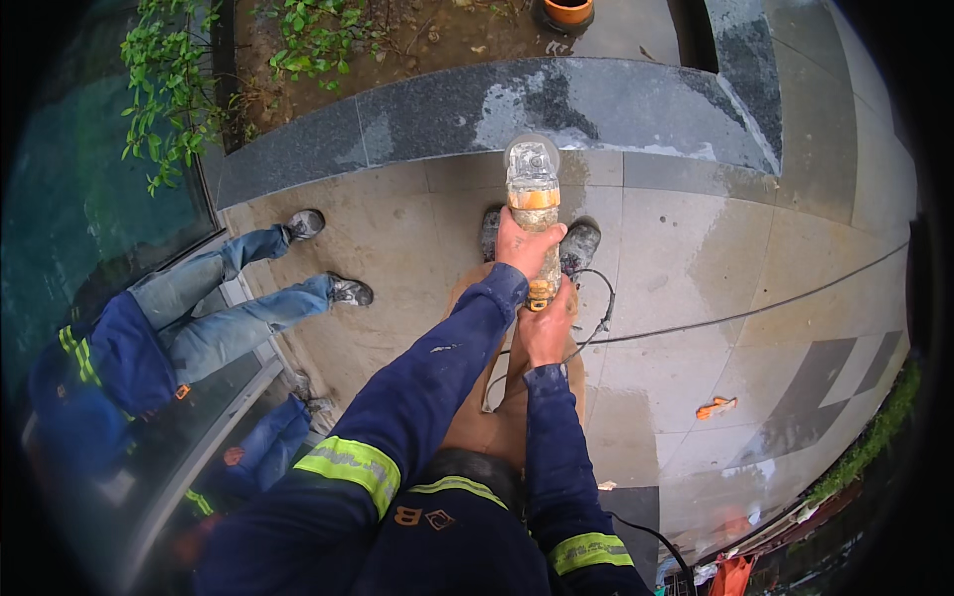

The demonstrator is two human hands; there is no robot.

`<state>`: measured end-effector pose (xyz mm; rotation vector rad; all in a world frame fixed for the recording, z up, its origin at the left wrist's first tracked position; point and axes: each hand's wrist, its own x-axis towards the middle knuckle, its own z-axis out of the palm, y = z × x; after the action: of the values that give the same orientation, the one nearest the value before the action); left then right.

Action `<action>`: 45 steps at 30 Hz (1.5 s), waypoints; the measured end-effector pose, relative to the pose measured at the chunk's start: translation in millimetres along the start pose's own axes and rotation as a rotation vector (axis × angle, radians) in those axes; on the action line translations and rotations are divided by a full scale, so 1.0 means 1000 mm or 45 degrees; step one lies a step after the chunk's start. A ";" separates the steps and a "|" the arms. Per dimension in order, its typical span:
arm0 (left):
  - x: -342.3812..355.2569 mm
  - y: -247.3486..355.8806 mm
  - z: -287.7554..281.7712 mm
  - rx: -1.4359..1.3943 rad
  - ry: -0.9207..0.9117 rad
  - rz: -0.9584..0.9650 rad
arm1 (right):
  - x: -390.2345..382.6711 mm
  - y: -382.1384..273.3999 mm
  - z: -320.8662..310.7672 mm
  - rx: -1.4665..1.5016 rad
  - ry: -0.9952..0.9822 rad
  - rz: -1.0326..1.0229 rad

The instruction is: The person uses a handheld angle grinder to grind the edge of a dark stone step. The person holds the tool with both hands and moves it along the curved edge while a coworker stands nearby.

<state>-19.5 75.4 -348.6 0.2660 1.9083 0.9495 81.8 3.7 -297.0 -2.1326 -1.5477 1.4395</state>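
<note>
Your left fingers (549, 236) and right fingers (540, 320) were curled around the angle grinder (534, 199), its head beyond them; probably heavy, rigid, perhaps slippery, it suited gripping by body and rear.

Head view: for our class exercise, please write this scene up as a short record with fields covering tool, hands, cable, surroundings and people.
Tool: dusty grey-and-orange angle grinder, round disc at its far end
Left hand: around the grinder's body, nearer the disc
Right hand: on its rear end
Cable: thin black cable, trailing rightward over beige paving tiles
Ahead: dark grey stone ledge; disc contact unclear
Left side: co-worker in blue jeans
</note>
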 end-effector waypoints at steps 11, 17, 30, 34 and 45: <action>-0.003 0.009 -0.016 -0.037 0.059 -0.027 | -0.002 -0.007 0.004 0.014 -0.070 0.000; 0.008 0.009 -0.012 -0.106 0.019 0.030 | 0.006 -0.017 0.002 0.006 -0.089 0.024; 0.007 0.012 -0.016 -0.076 0.029 0.006 | 0.004 -0.014 0.008 -0.023 -0.094 0.032; -0.001 0.007 -0.018 -0.082 0.040 -0.014 | -0.003 -0.008 0.010 0.017 -0.078 0.004; 0.002 0.009 -0.023 -0.112 0.021 -0.013 | -0.002 -0.011 0.011 -0.009 -0.102 -0.005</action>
<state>-41.5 71.3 -337.8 0.1975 1.8760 1.0287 66.5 3.1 -294.9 -2.0985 -1.5851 1.5386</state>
